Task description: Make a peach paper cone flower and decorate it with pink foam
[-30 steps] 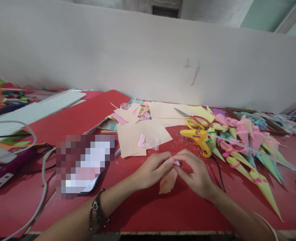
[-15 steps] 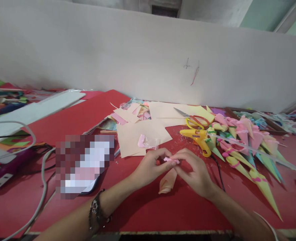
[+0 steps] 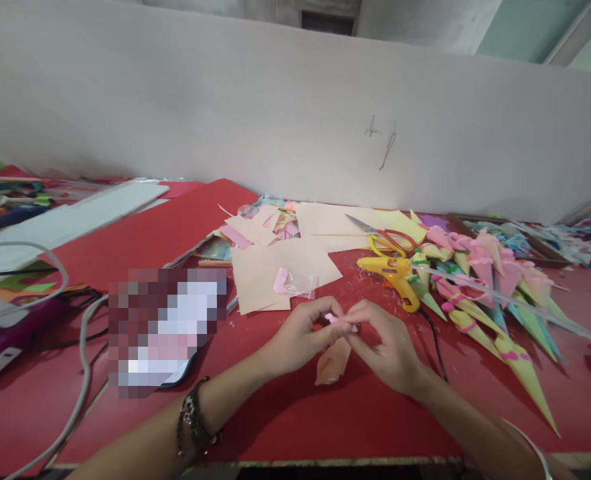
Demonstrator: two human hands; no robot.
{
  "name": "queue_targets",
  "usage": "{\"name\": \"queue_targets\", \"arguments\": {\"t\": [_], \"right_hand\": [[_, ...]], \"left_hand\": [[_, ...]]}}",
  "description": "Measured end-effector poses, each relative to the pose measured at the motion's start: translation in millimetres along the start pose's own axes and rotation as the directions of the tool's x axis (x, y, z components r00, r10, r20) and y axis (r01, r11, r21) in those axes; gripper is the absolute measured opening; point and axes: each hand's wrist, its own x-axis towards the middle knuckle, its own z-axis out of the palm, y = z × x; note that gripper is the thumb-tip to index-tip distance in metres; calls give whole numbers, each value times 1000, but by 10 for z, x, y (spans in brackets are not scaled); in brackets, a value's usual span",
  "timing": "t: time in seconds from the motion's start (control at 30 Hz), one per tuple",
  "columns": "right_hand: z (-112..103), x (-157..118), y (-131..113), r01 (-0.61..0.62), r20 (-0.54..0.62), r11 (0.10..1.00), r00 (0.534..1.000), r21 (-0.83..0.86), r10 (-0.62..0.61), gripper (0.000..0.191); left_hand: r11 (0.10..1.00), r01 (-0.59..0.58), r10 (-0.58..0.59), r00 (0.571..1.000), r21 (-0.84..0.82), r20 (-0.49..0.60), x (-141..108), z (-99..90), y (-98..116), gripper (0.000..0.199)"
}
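Observation:
Between my two hands is a small pink piece [image 3: 333, 319] with a wavy edge; it could be paper or soft clay, I cannot tell. My left hand [image 3: 300, 340] pinches it with thumb and fingertips from the left. From the right, my right hand [image 3: 388, 343] grips its other end, fingertips meeting those of the left. Just below the hands, a peach paper cone [image 3: 332, 365] lies on the red table [image 3: 275, 427], partly covered by the right hand. A clear plastic packet [image 3: 300, 283] with something pink in it rests on peach paper sheets [image 3: 255, 267] beyond the left hand.
A yellow glue gun [image 3: 393, 277] with a long glue stick and scissors [image 3: 383, 237] lie beyond my right hand. Several pastel paper cones [image 3: 520, 360] are heaped at right. To the left are a blurred-out phone [image 3: 175, 340], a white cable [image 3: 86, 347] and a purple power strip [image 3: 20, 333].
The fingers have shifted slightly around the pink piece, which has turned a little in the grip. Everything else keeps its place, apart from a slight camera shift.

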Motion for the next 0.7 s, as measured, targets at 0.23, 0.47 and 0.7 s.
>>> {"name": "queue_targets", "arguments": {"t": [0.23,0.47,0.7], "right_hand": [[-6,23,-14,8,-84,1000,996,6,-7,8],[-56,28,-2,-44,-176,999,984,-13,42,12],[-67,13,8,-104,-103,994,990,-36,100,15]], "left_hand": [[976,46,-40,999,-212,32,15,-7,-20,19],[920,-21,-119,937,-391,-329,93,-126,-38,23],[932,11,-98,970,-361,-223,71,-91,-39,28]]}}
